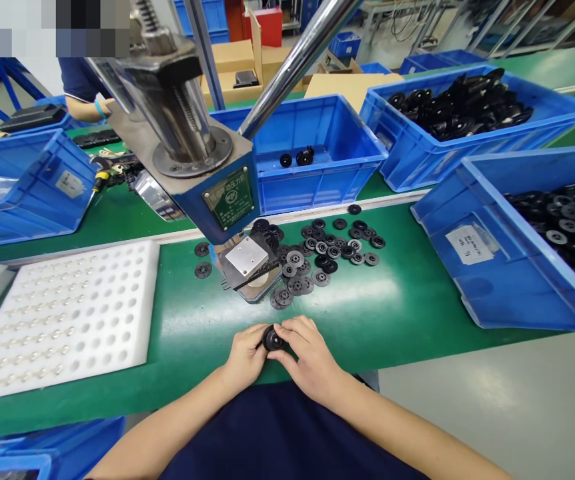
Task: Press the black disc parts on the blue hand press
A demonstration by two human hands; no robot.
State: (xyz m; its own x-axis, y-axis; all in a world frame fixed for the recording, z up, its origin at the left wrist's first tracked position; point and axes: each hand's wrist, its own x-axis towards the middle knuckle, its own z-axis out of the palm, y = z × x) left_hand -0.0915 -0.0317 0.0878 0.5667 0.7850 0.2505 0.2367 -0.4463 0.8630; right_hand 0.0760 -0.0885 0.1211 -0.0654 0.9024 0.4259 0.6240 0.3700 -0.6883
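Close to the table's front edge, both hands hold one small black round part (273, 339) with a stepped, wheel-like face. My left hand (247, 353) is closed on its left side. The fingers and thumb of my right hand (307, 347) pinch it from the right. Beyond the hands stands a blue hand press (217, 190) with a metal plate (246, 256) under its head. Many loose black discs (296, 285) lie on the green tabletop (367, 327) around the base and to its right.
A white foam tray (150, 293) with rows of small shiny pieces lies left. Blue bins (317, 183) line the back; a blue bin (447, 273) of black discs stands right, another bin (467, 147) of black parts behind it. A person's arm (85, 109) shows behind the press.
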